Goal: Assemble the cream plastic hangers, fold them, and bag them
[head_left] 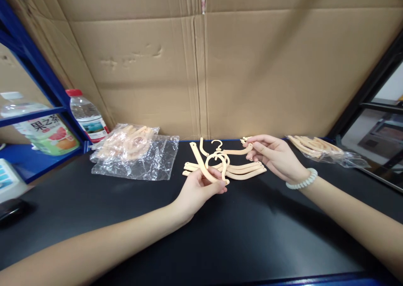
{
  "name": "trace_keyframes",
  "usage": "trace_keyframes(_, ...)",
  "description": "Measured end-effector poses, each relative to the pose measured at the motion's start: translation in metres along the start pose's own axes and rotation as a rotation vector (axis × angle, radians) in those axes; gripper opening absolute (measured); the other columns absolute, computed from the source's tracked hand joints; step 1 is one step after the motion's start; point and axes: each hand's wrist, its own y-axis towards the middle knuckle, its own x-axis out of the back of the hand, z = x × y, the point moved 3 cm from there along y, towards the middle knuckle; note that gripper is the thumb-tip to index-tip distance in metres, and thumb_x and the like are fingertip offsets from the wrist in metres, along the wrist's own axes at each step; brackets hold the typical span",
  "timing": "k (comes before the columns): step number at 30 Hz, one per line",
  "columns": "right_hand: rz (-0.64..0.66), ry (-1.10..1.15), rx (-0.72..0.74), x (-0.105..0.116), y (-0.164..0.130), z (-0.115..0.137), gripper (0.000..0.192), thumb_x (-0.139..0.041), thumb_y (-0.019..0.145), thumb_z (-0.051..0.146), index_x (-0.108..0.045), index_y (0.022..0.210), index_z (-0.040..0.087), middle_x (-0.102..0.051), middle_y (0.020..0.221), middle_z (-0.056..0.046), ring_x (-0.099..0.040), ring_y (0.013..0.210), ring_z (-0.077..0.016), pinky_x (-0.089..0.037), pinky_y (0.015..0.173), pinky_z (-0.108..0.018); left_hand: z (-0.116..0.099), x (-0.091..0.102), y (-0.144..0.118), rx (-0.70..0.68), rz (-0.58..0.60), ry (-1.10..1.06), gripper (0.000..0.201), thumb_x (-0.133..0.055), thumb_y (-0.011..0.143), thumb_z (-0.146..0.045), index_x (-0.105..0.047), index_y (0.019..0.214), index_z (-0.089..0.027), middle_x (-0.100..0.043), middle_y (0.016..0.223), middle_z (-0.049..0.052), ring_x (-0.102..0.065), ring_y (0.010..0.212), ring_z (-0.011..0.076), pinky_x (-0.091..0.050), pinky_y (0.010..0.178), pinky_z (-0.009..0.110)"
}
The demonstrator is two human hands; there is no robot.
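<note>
Two bare forearms come into the head view from the lower edge, one from each bottom corner, and neither carries a sleeve — no cuff or fabric shows anywhere along their visible length. The left hand [198,189] wears nothing: no ring, watch or band at the wrist. The right hand [275,158] is likewise ringless as far as the fingers show, yet its wrist bears a bracelet [302,180] — a single strand of pale, whitish-green rounded beads, smooth and slightly glossy, strung close together and sitting snugly just behind the hand. The fingernails on both hands look short and unpainted. No gloves cover either hand.
</note>
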Motion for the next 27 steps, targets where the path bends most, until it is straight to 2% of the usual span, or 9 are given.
trace_keyframes(5, -0.022, 0.037, 0.037, -0.008, -0.008, 0.008, 0.017, -0.072, 0.081, 0.036, -0.074, 0.092, 0.024, -0.07, 0.105, -0.005, -0.066, 0.084, -0.0151, -0.053, 0.081, -0.031, 0.0, 0.0, -0.001, -0.002, 0.0, -0.014, 0.027, -0.083, 0.065, -0.022, -0.061, 0.079, -0.014, -0.067, 0.074, -0.001, -0.068, 0.069, 0.014, -0.055, 0.07, 0.026)
trace_keyframes(8, -0.054, 0.102, -0.007, -0.009, -0.011, 0.007, 0.016, -0.072, 0.081, 0.036, -0.074, 0.092, 0.025, -0.07, 0.105, -0.005, -0.065, 0.09, -0.0163, -0.051, 0.092, -0.037, 0.0, 0.001, -0.001, -0.001, -0.012, -0.013, 0.028, -0.083, 0.065, -0.022, -0.061, 0.079, -0.014, -0.067, 0.074, -0.001, -0.068, 0.069, 0.0143, -0.055, 0.07, 0.027)
trace_keyframes(11, -0.056, 0.143, -0.072, -0.013, -0.014, 0.005, 0.019, -0.074, 0.079, 0.034, -0.073, 0.095, 0.025, -0.068, 0.107, -0.005, -0.063, 0.092, -0.0163, -0.049, 0.097, -0.039, 0.0, 0.001, -0.001, 0.0, -0.016, -0.009, 0.028, -0.083, 0.065, -0.023, -0.061, 0.08, -0.014, -0.067, 0.075, 0.0, -0.068, 0.069, 0.0147, -0.055, 0.071, 0.028)
trace_keyframes(17, -0.122, 0.187, -0.131, -0.023, -0.023, 0.002, 0.053, -0.08, 0.069, 0.026, -0.06, 0.118, 0.034, -0.058, 0.117, -0.002, -0.062, 0.083, -0.0132, -0.053, 0.09, -0.038, 0.001, 0.001, 0.0, -0.013, -0.011, -0.002, 0.029, -0.083, 0.065, -0.024, -0.061, 0.08, -0.014, -0.066, 0.075, 0.0, -0.067, 0.069, 0.0149, -0.055, 0.072, 0.029)
trace_keyframes(20, -0.102, 0.261, -0.18, -0.031, -0.027, -0.004, 0.07, -0.081, 0.067, 0.021, -0.052, 0.128, 0.037, -0.06, 0.109, 0.0, -0.063, 0.084, -0.0133, -0.052, 0.091, -0.038, 0.001, 0.002, 0.0, -0.022, -0.01, -0.002, 0.029, -0.083, 0.065, -0.025, -0.061, 0.08, -0.015, -0.066, 0.075, 0.0, -0.066, 0.069, 0.0145, -0.055, 0.073, 0.029)
trace_keyframes(21, -0.071, 0.278, -0.208, -0.034, -0.028, -0.007, 0.069, -0.081, 0.067, 0.021, -0.053, 0.127, 0.035, -0.062, 0.102, 0.0, -0.064, 0.085, -0.0145, -0.052, 0.092, -0.038, 0.001, 0.001, 0.0, -0.025, -0.008, 0.0, 0.028, -0.083, 0.065, -0.025, -0.061, 0.08, -0.015, -0.066, 0.075, 0.0, -0.066, 0.069, 0.0143, -0.054, 0.073, 0.03)
trace_keyframes(23, 0.02, 0.288, -0.262, -0.041, -0.03, -0.011, 0.051, -0.08, 0.069, 0.024, -0.061, 0.116, 0.027, -0.065, 0.092, -0.001, -0.065, 0.089, -0.0173, -0.05, 0.094, -0.04, 0.0, 0.001, 0.0, -0.036, -0.002, 0.007, 0.028, -0.083, 0.066, -0.024, -0.061, 0.08, -0.015, -0.066, 0.074, 0.0, -0.065, 0.068, 0.0139, -0.053, 0.073, 0.03)
trace_keyframes(25, 0.1, 0.251, -0.285, -0.047, -0.033, -0.014, 0.031, -0.079, 0.071, 0.028, -0.068, 0.098, 0.021, -0.067, 0.092, -0.003, -0.065, 0.092, -0.0187, -0.048, 0.095, -0.04, -0.001, 0.001, 0.0, -0.052, 0.004, 0.02, 0.026, -0.082, 0.066, -0.024, -0.061, 0.079, -0.015, -0.065, 0.074, 0.0, -0.064, 0.067, 0.0135, -0.052, 0.072, 0.029)
trace_keyframes(27, 0.131, 0.19, -0.278, -0.05, -0.035, -0.015, 0.023, -0.08, 0.07, 0.029, -0.07, 0.088, 0.019, -0.068, 0.095, -0.004, -0.063, 0.093, -0.0178, -0.047, 0.094, -0.037, -0.001, 0.001, 0.0, -0.059, 0.011, 0.037, 0.025, -0.081, 0.066, -0.024, -0.061, 0.079, -0.015, -0.064, 0.073, -0.001, -0.063, 0.067, 0.013, -0.051, 0.072, 0.028)
